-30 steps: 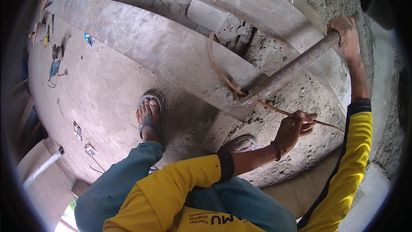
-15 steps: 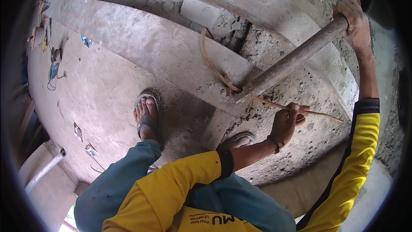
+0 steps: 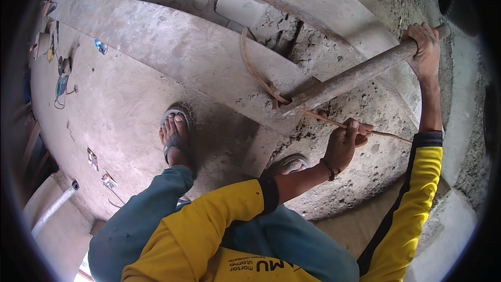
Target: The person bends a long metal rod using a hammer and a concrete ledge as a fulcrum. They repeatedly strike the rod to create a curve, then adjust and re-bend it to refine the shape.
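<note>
Currently, head view | right hand (image 3: pixel 421 49): closed round pipe (image 3: pixel 360 75), near its upper end | left hand (image 3: pixel 343 147): fingers closed on thin rod (image 3: pixel 326 119), apart from right | pipe's low end, rod's bend: at long beam (image 3: pixel 156 36) | floor (image 3: pixel 115 104), far left: one grinder (image 3: pixel 61 83) (blue, corded).

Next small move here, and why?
Probably push the pipe slightly with the right hand, left hand steadying the rod: the right grips near the pipe's far end, its near end meets the rod where it curves, and the left holds the straighter part.
</note>
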Tool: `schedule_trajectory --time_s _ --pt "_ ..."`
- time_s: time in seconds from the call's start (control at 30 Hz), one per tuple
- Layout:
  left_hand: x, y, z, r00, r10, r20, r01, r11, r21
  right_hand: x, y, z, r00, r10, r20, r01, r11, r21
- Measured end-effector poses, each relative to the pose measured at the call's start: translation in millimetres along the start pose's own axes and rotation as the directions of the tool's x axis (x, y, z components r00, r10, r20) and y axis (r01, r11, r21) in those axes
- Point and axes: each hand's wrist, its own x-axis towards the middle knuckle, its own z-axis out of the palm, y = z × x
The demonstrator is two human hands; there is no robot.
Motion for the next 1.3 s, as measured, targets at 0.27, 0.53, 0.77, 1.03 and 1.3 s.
schedule_trajectory --time_s 0.27,0.53,0.77,1.03,1.3 --pt "-3 -3 0 1.000 0.018 -0.020 -0.018 1.000 -0.010 -10 -1 1 0.997 0.057 0.051 -0.058 0.998 0.028" --pt "-22 1 -7 0.999 -0.015 -0.036 0.017 0.999 0.046 -41 -16 -20 0.990 0.136 0.027 -0.135 0.990 -0.052" --pt "-27 3 -11 0.997 -0.075 0.017 0.074 0.996 0.056 -47 -11 -22 0.994 0.098 0.054 -0.096 0.995 -0.033" --pt "-24 -4 5 1.000 -0.023 0.002 0.024 0.995 -0.094 -14 4 -20 0.997 -0.058 -0.050 0.055 0.997 -0.060" --pt "-20 -11 11 0.996 -0.085 -0.009 0.083 0.987 -0.136 50 21 -20 0.969 -0.231 -0.090 0.229 0.973 -0.034"
